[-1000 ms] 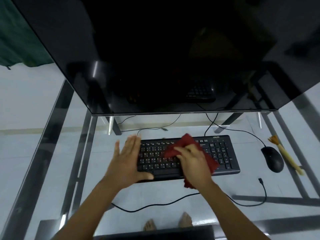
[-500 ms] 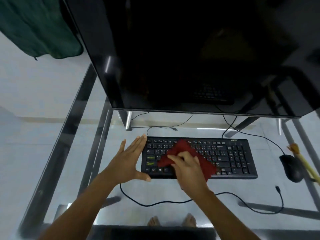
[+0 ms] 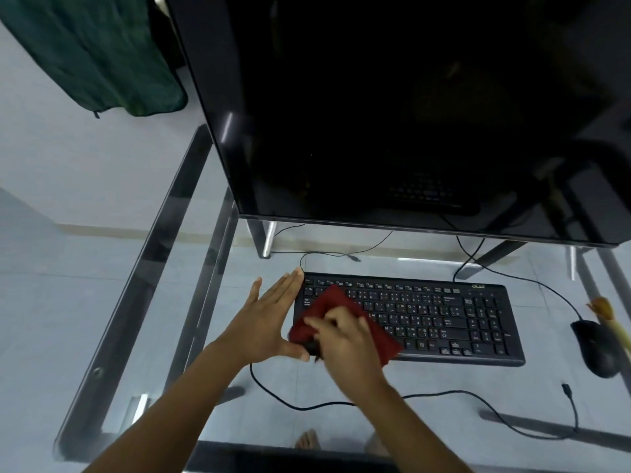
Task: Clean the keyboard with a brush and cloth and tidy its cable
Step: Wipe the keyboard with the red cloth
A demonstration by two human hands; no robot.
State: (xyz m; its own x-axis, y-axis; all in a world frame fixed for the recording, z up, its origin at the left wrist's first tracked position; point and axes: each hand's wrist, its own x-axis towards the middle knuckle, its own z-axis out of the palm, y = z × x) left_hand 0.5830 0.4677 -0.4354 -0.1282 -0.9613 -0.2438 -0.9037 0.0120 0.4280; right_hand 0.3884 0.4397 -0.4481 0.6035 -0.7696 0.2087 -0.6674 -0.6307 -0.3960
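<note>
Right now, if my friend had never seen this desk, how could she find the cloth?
Start at the big black monitor. Just below it, on the glass desk, lies a black keyboard. The cloth sits on the keyboard's left end, held by the right hand, and it is the only red, soft, crumpled thing among hard black ones.

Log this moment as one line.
phase: cloth wipe | right hand: holds red cloth on keyboard left keys | left hand: flat against left edge | cable: not yet tidied
</note>
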